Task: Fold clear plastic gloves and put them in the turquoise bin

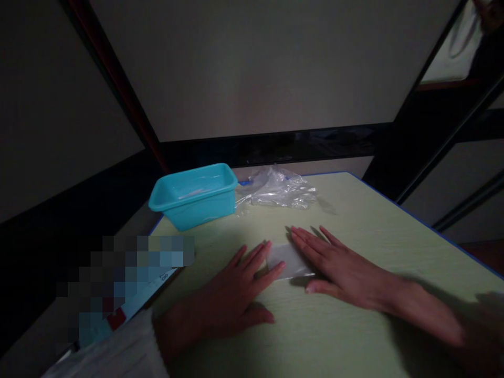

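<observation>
Left hand (236,289) and right hand (346,270), both open, both low over the desk (346,205), palms down, neither one gripping anything! Between them, here's the small translucent sheet (289,260), lying flat on the pale top, its near edge catching a thin line of light. The left hand comes in from its own side with fingers spread, fingertips at the sheet's left edge and one finger reaching over it, thumb out on its own toward the near side. Across on the other side, the right hand has its fingers angled forward over the sheet's right part, little finger lifted away from the rest, thumb just beside the near right corner. How firmly either one presses, can't tell from here.

Look beyond them, and there's a crumpled clear plastic bag (279,189) toward the far edge, all shiny creases, with a bit of blue showing behind it. Just to its left, a turquoise bin (205,209) stands upright, open at the top, something pale down inside, too dim to make out. Over at the left edge, a light-blue printed item (157,286) with a red patch, mostly blurred into blocks. A pale sleeve (118,349) covers the left forearm, and big grey panels (252,79) rise behind it all.
</observation>
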`<action>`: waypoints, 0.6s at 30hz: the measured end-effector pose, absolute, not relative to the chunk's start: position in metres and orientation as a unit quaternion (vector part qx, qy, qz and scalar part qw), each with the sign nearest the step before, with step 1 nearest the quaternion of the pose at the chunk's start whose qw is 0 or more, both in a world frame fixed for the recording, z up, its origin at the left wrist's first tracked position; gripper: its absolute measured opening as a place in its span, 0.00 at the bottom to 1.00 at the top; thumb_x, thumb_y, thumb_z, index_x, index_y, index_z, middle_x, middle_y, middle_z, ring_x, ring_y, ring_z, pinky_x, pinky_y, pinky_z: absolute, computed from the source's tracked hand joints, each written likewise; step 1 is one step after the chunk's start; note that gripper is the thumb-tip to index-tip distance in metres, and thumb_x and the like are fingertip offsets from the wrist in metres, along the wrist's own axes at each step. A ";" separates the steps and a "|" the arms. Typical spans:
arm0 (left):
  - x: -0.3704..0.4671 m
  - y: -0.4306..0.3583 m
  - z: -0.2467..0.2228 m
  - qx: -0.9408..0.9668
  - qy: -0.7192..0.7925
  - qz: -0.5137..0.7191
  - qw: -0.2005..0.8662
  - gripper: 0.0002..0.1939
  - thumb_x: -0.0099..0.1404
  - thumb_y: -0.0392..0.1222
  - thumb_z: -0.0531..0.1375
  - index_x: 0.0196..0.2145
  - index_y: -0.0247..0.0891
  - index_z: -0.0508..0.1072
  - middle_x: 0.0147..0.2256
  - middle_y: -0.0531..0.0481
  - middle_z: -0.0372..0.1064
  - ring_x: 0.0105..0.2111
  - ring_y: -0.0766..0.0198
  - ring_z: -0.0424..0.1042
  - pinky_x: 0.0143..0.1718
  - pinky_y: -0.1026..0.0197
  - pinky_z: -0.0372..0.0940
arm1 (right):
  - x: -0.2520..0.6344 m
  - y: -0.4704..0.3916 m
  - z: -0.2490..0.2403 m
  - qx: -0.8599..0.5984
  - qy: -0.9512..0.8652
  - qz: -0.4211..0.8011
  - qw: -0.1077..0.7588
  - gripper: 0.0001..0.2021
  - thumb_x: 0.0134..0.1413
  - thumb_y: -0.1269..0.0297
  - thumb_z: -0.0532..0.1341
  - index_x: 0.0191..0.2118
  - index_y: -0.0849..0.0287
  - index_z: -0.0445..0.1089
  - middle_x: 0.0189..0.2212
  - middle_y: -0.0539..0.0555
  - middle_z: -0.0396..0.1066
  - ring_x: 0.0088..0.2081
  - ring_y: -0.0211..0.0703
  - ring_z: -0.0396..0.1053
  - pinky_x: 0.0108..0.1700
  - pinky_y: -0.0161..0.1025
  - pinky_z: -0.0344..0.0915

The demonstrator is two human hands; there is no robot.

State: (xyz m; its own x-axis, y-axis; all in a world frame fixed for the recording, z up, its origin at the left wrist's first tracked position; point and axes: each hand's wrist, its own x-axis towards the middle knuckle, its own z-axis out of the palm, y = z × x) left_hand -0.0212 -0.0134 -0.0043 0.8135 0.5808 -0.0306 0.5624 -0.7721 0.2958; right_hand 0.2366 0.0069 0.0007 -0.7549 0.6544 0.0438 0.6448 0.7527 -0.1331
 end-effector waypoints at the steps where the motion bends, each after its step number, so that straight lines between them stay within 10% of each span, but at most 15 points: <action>1: -0.021 -0.013 -0.005 0.941 0.304 0.033 0.146 0.38 0.64 0.62 0.46 0.64 0.37 0.43 0.64 0.33 0.28 0.64 0.46 0.32 0.60 0.40 0.36 | 0.235 0.007 0.001 -0.347 -0.935 0.049 0.055 0.43 0.56 0.39 0.43 0.65 0.71 0.35 0.63 0.72 0.38 0.63 0.58 0.38 0.60 0.64 0.38; 18: -0.020 -0.011 -0.005 0.941 0.298 0.019 0.156 0.38 0.64 0.64 0.44 0.63 0.38 0.45 0.64 0.35 0.33 0.64 0.48 0.32 0.60 0.42 0.38 | 0.214 -0.007 -0.003 -0.294 -0.942 0.156 0.035 0.42 0.56 0.40 0.45 0.64 0.74 0.38 0.63 0.72 0.34 0.64 0.56 0.33 0.60 0.64 0.34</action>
